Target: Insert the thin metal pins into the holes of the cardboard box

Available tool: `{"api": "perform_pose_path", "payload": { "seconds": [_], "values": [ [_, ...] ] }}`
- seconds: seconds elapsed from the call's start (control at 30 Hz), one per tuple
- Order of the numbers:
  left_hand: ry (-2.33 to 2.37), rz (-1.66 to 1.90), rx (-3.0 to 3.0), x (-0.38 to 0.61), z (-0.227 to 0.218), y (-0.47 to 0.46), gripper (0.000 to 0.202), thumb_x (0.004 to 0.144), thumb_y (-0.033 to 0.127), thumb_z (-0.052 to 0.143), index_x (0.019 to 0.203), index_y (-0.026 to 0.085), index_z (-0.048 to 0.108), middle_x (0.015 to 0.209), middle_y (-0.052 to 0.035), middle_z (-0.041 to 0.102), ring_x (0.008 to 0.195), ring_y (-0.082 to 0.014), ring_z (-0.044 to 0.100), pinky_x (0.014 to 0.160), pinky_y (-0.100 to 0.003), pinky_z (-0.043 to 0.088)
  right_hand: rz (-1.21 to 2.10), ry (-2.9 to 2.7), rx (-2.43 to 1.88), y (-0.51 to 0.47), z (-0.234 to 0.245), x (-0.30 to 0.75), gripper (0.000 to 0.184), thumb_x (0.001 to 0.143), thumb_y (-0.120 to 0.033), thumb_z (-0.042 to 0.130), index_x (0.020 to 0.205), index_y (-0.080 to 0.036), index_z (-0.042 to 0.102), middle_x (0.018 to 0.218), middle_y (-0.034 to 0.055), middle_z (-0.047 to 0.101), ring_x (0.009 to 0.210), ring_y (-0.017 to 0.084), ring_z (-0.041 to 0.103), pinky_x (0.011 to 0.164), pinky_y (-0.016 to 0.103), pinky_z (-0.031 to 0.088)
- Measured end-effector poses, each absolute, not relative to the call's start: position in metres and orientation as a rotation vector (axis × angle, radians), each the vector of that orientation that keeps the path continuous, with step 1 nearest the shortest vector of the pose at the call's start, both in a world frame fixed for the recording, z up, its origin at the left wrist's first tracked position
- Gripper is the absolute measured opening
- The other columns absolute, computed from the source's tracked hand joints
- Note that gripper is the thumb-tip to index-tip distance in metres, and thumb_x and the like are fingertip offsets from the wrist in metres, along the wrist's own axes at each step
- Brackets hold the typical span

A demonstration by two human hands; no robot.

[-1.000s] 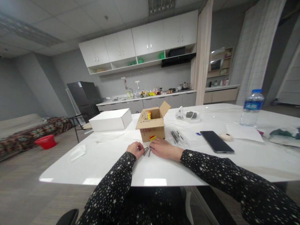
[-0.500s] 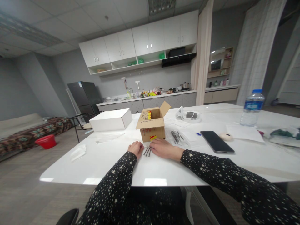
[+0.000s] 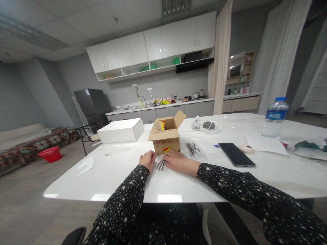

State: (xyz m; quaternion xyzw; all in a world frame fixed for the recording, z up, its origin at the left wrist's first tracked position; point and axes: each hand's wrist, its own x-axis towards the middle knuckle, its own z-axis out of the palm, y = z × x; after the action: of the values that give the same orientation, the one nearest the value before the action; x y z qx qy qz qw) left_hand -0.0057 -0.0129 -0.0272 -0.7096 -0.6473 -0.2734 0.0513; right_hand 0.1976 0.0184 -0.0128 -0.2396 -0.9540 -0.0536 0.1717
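We are resting our curled left hand [image 3: 148,160] and palm-down right hand [image 3: 178,162], any pinch hidden, beside three nails [image 3: 160,165] already laid out at six o'clock from the box [image 3: 166,144], dark pieces [image 3: 191,150] remaining at four.

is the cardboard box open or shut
Open: the cardboard box has its right flap raised and its near flap folded outward, so part of the inside shows.
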Motion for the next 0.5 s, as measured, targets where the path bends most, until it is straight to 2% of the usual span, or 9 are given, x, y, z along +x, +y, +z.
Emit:
{"api": "perform_pose_path", "payload": {
  "seconds": [0.13,0.23,0.37,0.5],
  "values": [
    [-1.840,-1.221,-2.178,-0.011,-0.026,-0.010,0.020,0.086,0.033,0.045,0.082,0.020,0.059,0.076,-0.0025,0.064,0.070,-0.0152,0.058,0.070,-0.029,0.045,-0.170,-2.703,-0.671,0.019,-0.015,0.198,0.024,0.094,-0.025,0.042,0.095,-0.014,0.063,0.095,0.0117,0.062,0.092,0.022,0.056,0.084,0.035,0.042],
    [-1.843,-1.420,-2.106,-0.015,-0.026,-0.009,0.024,0.084,0.038,0.049,0.083,0.019,0.064,0.081,-0.0040,0.067,0.071,-0.0150,0.059,0.065,-0.027,0.046,-0.186,-2.699,-0.676,0.021,-0.017,0.198,0.025,0.095,-0.025,0.041,0.094,-0.013,0.064,0.095,0.0117,0.063,0.091,0.022,0.057,0.084,0.034,0.043],
    [-1.861,-1.491,-2.066,-0.017,-0.027,-0.007,0.029,0.083,0.039,0.050,0.089,0.019,0.069,0.086,-0.0064,0.066,0.076,-0.0159,0.060,0.060,-0.026,0.047,-0.163,-2.695,-0.683,0.021,-0.018,0.199,0.026,0.095,-0.026,0.041,0.094,-0.013,0.064,0.095,0.0120,0.062,0.092,0.022,0.057,0.085,0.034,0.042],
    [-1.860,-1.486,-2.048,-0.016,-0.025,-0.008,0.030,0.083,0.033,0.047,0.097,0.019,0.070,0.089,-0.0080,0.062,0.080,-0.0158,0.059,0.066,-0.027,0.050,-0.153,-2.695,-0.683,0.020,-0.017,0.199,0.027,0.095,-0.026,0.041,0.095,-0.013,0.064,0.096,0.0122,0.062,0.094,0.023,0.056,0.086,0.035,0.042]
  ]
}}
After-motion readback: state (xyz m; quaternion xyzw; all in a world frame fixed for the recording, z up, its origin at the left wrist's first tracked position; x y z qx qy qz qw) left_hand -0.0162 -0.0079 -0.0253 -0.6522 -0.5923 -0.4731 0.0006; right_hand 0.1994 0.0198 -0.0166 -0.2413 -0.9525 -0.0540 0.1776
